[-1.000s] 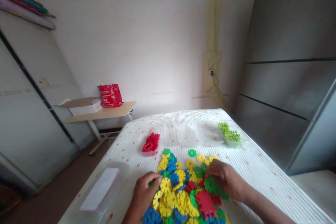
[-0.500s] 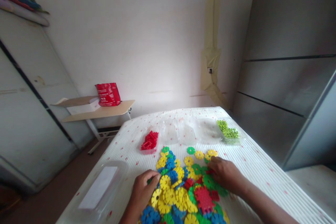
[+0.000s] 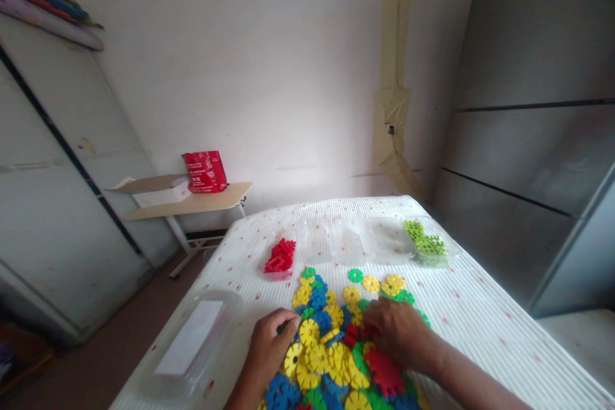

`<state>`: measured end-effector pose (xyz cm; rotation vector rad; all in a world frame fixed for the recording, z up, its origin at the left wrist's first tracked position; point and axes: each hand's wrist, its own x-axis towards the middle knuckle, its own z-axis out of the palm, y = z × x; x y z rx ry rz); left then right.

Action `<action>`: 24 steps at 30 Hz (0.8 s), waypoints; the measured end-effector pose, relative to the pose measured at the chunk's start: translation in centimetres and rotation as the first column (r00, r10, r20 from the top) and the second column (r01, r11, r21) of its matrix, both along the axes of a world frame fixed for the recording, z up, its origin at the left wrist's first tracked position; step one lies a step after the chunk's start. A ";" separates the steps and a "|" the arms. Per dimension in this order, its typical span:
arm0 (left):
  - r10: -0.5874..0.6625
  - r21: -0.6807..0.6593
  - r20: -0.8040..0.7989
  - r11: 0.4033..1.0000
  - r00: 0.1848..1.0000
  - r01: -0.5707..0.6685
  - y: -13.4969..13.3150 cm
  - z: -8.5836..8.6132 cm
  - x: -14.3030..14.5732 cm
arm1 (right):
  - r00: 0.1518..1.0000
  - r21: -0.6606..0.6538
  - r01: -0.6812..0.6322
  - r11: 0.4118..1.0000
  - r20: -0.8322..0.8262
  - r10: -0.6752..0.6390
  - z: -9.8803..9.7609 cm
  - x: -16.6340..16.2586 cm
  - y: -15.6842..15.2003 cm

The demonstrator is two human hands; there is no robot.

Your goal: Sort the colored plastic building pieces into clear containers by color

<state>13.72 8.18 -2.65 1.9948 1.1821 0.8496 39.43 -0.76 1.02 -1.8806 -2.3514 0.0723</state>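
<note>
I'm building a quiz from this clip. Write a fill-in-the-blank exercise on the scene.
1. Both hands, the left hand and right hand, rest on a pile of plastic ____-shaped pieces.
2. The clear tray at far left holds only ____ pieces.
3. The clear tray at far right holds only ____ pieces.
4. A ____ bag stands on the side table.

Missing words: flower; red; light green; red

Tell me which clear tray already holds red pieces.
The leftmost clear tray, beyond the left hand; the right-end tray holds light green ones instead.
</note>
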 end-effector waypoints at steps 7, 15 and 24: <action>0.006 -0.001 -0.005 1.000 1.000 -0.006 -0.2 0.4 0.1 | 0.994 -0.016 0.026 1.000 0.108 -0.024 -0.2 0.6 0.0; 0.026 -0.009 0.001 1.000 1.000 -0.026 -0.3 0.6 0.3 | 0.985 -0.037 -0.003 0.999 0.173 0.009 0.2 0.4 0.5; 0.061 -0.026 0.032 0.998 0.998 -0.060 -0.3 0.3 0.4 | 0.921 0.109 0.012 0.994 -0.387 0.031 5.2 -3.2 5.9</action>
